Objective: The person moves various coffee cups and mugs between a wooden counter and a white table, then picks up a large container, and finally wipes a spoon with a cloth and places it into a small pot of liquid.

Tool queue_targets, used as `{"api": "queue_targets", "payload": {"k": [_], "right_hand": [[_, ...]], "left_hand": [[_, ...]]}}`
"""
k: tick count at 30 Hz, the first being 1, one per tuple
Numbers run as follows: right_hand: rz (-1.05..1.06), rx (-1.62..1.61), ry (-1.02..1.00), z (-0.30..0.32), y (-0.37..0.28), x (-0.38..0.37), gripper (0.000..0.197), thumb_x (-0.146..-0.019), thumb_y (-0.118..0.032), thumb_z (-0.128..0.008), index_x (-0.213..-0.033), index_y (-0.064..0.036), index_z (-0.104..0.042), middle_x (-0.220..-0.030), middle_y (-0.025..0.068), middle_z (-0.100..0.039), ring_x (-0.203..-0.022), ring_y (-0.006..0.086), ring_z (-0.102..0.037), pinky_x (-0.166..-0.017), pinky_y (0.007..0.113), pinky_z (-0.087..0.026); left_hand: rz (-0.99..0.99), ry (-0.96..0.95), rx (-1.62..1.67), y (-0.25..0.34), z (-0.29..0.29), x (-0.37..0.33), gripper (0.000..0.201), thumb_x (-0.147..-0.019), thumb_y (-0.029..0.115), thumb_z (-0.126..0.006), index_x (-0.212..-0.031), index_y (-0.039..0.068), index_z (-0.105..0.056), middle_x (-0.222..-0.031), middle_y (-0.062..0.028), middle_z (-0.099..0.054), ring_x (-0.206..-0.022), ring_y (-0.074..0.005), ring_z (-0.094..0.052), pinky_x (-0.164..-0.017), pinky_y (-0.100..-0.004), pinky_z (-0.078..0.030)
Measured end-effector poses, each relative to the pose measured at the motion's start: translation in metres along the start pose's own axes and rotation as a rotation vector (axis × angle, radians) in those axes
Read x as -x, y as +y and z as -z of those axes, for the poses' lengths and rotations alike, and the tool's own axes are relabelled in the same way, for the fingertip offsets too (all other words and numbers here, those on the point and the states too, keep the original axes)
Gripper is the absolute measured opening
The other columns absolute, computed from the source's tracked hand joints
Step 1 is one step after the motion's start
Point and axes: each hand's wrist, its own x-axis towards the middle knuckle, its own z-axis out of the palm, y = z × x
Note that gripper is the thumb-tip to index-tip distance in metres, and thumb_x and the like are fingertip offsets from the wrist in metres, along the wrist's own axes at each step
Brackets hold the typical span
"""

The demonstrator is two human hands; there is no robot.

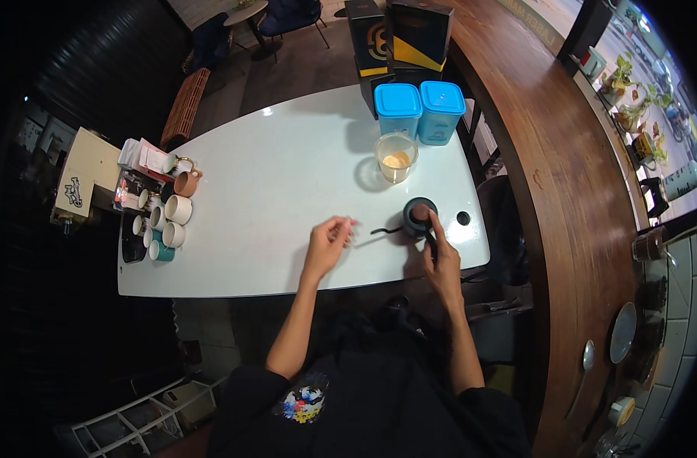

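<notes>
A small black gooseneck kettle (410, 220) stands near the right end of the white table, its thin curved spout pointing left. On its top is a round brown part. My right hand (444, 267) is closed around the kettle's handle, with one finger reaching up to the top. My left hand (330, 240) hovers to the left of the spout, fingers loosely bent and apart, with nothing visible in it. Behind the kettle, a clear jug (396, 169) holds something pale yellowish at the bottom.
Two blue-lidded containers (398, 101) and dark boxes (421, 34) stand at the back right. Several cups (178, 208) crowd the white table's (272, 191) left end. A dark hole (463, 218) lies right of the kettle. A wooden counter (569, 252) runs along the right.
</notes>
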Motion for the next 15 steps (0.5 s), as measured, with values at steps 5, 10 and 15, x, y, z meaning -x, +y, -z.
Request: {"api": "queue_targets", "payload": {"k": [5,10,15], "right_hand": [[-0.150,0.142,-0.068,0.026,-0.001,0.007,0.069,-0.092,-0.006,-0.056,-0.154,-0.0136,-0.026,-0.102,0.0275,-0.068,-0.083,0.0463,-0.066,-0.072,0.049,-0.051],[-0.010,0.391,-0.014,0.028,-0.010,0.000,0.070,-0.095,-0.022,-0.061,-0.153,-0.0110,-0.023,-0.105,0.0305,-0.056,-0.094,0.0466,-0.056,-0.082,0.051,-0.045],[0.157,0.327,0.192,0.022,-0.002,-0.036,0.040,-0.081,-0.015,-0.077,-0.113,-0.0016,-0.057,-0.103,0.0225,-0.049,-0.095,0.0378,-0.046,-0.083,0.046,-0.041]], "left_hand": [[-0.010,-0.087,-0.042,0.020,-0.005,-0.026,0.027,-0.101,0.025,-0.056,-0.115,0.003,-0.064,-0.098,-0.0057,-0.065,-0.086,-0.0116,-0.062,-0.078,-0.0293,-0.055],[0.026,-0.142,0.062,0.005,-0.025,-0.023,0.028,-0.102,0.026,-0.055,-0.115,0.003,-0.062,-0.090,-0.0037,-0.063,-0.081,-0.0095,-0.059,-0.074,-0.0287,-0.054],[0.311,-0.082,0.174,-0.019,-0.032,0.002,0.027,-0.103,0.028,-0.052,-0.103,0.003,-0.062,-0.072,0.0009,-0.053,-0.062,-0.0062,-0.050,-0.060,-0.0252,-0.049]]}}
